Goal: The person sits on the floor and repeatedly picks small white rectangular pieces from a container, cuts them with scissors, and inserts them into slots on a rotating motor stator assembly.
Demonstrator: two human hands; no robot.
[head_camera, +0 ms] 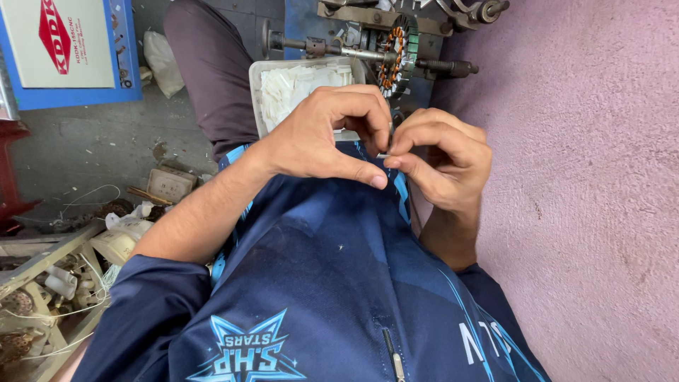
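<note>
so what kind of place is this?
Probably a small motor-rewinding workshop: a copper-wound stator on a winding machine's shaft, a tray of white paper slips, wire scraps on the concrete floor.

A wound stator [393, 56] sits on a spindle [332, 48] beside a pink wall [587, 177].

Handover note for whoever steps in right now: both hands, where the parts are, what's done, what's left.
Left hand: curled, fingertips pinching a small pale piece over the lap.
Right hand: fingertips meeting the left's on the same piece; too small to tell what it is.
Parts: clear tray of white strips on the knee, just behind the hands; stator with copper windings on the machine's shaft beyond it.
Done: the stator carries windings, and one piece is in hand.
Left: the piece has not reached the stator; the tray looks well filled.
</note>
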